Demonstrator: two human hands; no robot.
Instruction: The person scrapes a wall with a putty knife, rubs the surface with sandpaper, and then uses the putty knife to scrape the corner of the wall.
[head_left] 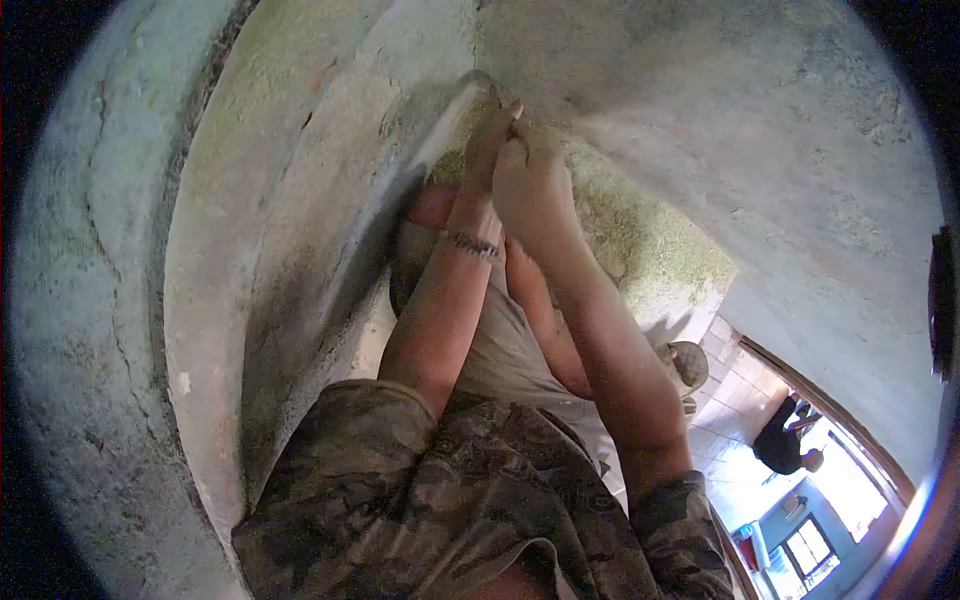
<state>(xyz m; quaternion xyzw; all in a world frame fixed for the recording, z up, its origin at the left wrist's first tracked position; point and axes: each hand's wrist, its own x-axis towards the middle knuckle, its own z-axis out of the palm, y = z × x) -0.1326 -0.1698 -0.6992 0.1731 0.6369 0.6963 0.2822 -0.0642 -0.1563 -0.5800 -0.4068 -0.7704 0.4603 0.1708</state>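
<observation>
Both my arms reach up the frame to the place where the rough plaster walls meet. My left hand (487, 150), below which a dark beaded bracelet (473, 246) circles the wrist, is narrow and partly hidden beside the other hand. My right hand (532, 185) is closed, its back towards me, with the fingers bent in near the wall corner. The two hands are close together at the fingertips. Whatever they hold, if anything, is too small or hidden to make out. Mottled, greenish plaster (640, 230) lies just behind them.
A cracked, curved wall (110, 300) runs down the left, and a plaster wall (780, 160) spans the upper right. At the lower right, a doorway shows a tiled floor (735, 400), a person in dark clothes (782, 440) and a bright window (808, 548).
</observation>
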